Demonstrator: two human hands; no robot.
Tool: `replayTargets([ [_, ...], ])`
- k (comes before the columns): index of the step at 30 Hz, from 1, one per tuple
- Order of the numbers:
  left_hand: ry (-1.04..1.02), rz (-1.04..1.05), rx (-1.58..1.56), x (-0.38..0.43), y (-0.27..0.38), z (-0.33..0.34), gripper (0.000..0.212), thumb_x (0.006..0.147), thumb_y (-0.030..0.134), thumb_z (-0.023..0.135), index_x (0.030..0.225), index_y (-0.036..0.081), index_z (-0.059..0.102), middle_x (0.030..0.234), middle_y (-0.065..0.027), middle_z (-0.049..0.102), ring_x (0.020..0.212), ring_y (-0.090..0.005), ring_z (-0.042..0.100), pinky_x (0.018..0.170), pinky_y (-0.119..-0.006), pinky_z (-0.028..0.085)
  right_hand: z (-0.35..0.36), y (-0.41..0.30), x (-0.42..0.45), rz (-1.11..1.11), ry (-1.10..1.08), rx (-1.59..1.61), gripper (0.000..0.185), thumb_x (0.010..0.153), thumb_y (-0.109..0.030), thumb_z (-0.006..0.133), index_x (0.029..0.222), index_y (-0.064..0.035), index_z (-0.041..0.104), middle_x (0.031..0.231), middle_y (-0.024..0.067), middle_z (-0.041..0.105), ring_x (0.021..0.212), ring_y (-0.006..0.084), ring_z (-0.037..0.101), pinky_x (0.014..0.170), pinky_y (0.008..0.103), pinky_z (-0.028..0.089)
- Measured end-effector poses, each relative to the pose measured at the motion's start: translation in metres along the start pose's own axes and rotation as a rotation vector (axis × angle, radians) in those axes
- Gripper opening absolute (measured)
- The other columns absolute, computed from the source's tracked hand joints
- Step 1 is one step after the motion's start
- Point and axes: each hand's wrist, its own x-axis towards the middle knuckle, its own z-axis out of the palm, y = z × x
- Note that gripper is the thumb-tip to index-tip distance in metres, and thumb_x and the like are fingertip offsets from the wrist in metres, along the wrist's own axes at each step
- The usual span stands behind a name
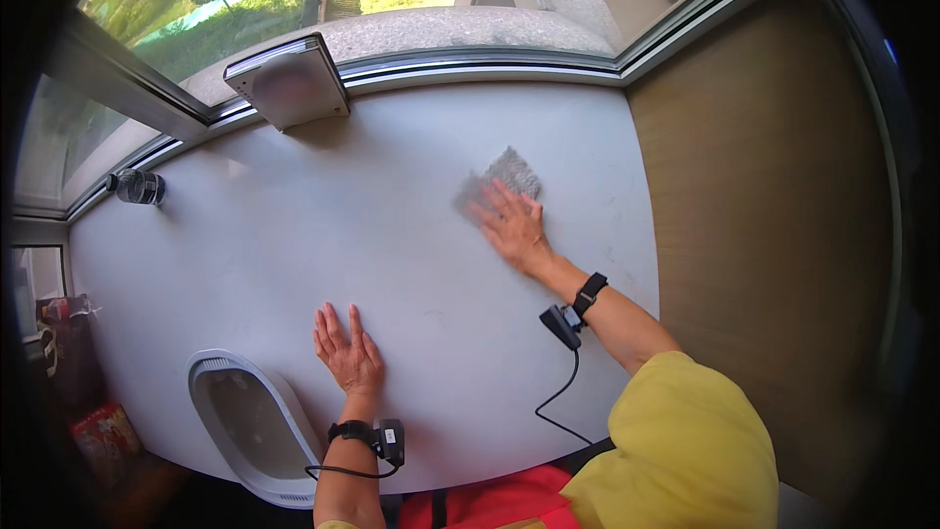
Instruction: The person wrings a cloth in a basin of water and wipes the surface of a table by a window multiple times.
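Note:
My right hand (514,231) lies over a grey cloth (514,169) on a white tabletop (411,250), pressing it down with the palm and fingers. Part of the cloth shows past the fingertips, and its left side is blurred. My left hand (350,356) rests palm down on the same tabletop, fingers apart and holding nothing. Just left of that forearm stands an oval plastic basin (297,422) with a pale rim; its inside looks brownish grey. Both wrists wear black straps with small devices and cables.
A boxy white object (297,84) stands against the window frame (485,73). At the left edge a clear bottle (139,186) with a dark cap lies or leans; I cannot tell which. Bags (106,430) sit low at left. A brown wooden panel (764,235) borders the right side.

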Motion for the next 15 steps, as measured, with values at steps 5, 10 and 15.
replayTargets([
  [5,0.005,0.002,-0.007,0.000,0.005,0.000,0.050,0.085,0.016,0.043,0.136,0.014,0.043,0.148,-0.0178,0.022,0.137,-0.0354,0.018,0.110,-0.049,0.014,-0.018,-0.118,-0.178,-0.419,-0.277,0.339,0.043,0.083,-0.024,0.059,0.125,-0.0314,0.049,0.147,-0.0010,0.032,0.132,0.0143,0.034,0.098,0.0397,0.030],
  [10,0.028,0.013,0.003,0.000,0.004,0.004,0.051,0.085,0.014,0.044,0.136,0.015,0.042,0.147,-0.0184,0.024,0.137,-0.0361,0.019,0.109,-0.049,0.016,-0.015,-0.047,-0.076,-0.359,0.017,0.191,0.041,0.081,-0.022,0.061,0.120,-0.0298,0.052,0.142,-0.0009,0.040,0.127,0.0159,0.040,0.094,0.0393,0.029],
  [15,0.035,0.050,0.013,0.004,0.006,0.003,0.049,0.086,0.014,0.042,0.135,0.013,0.043,0.146,-0.0182,0.026,0.136,-0.0366,0.020,0.109,-0.048,0.017,-0.009,0.135,0.065,0.187,0.180,-0.252,0.040,0.092,-0.036,0.047,0.132,-0.0379,0.045,0.144,0.0011,0.033,0.134,0.0201,0.028,0.099,0.0559,0.023],
])
